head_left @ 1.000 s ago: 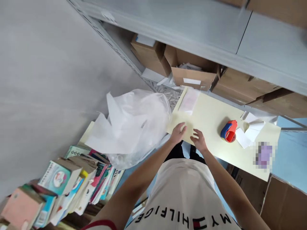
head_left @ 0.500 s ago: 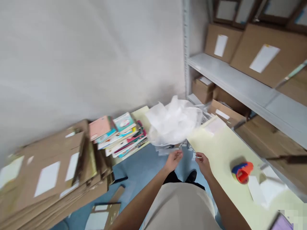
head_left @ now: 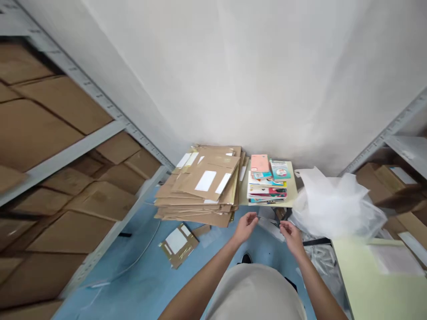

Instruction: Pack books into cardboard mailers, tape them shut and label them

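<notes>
My left hand [head_left: 246, 227] and right hand [head_left: 292, 236] were released, lower centre; shelving [head_left: 73, 153] at frame left held cardboard boxes [head_left: 71, 238]

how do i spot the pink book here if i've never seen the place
Against the pale wall, find the yellowish table between the cardboard pile and the translucent white plastic bag. On it is a stack of books, with the pink book on top at the left. Its mostly plain salmon cover sets it apart from the teal-and-white book to its right.
</notes>
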Motion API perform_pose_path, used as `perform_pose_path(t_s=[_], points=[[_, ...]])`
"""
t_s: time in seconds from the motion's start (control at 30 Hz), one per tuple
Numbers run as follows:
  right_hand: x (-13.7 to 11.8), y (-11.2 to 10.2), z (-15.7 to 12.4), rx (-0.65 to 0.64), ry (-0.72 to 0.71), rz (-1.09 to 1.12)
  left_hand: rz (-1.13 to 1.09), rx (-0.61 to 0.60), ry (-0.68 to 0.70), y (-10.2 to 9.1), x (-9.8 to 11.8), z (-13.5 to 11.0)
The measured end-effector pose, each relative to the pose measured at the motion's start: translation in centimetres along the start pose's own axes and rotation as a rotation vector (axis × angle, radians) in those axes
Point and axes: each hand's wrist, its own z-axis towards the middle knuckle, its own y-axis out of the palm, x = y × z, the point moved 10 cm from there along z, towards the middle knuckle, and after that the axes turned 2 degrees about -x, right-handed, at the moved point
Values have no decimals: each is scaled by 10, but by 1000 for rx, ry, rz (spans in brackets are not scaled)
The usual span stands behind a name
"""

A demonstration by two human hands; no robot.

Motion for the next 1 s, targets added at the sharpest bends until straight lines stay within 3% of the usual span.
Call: perform_pose_path(t_s=[0.17,0.23,0.3,0.47,0.73,0.9,1.0], points=[[-24,115,20,-207,-2,-17,-59,390,-12,-132,-14,-2],[-29,153,24,-300,2,-31,-104,482,-41,-168,-22,-5],[-32,184,30,-378,5,-46,-178,539,-96,-191,-34,-6],[-32,232,63,-407,17,-54,-385,622,-206,-211,-56,6],[-24,302,143,-426,48,-105,-561,755,-373,-237,-72,19],[-21,326,186,-313,65,-27,-531,773,-439,-259,-75,11],[-25,341,196,-356,40,-11,-527,803,-473,-267,-79,3]])
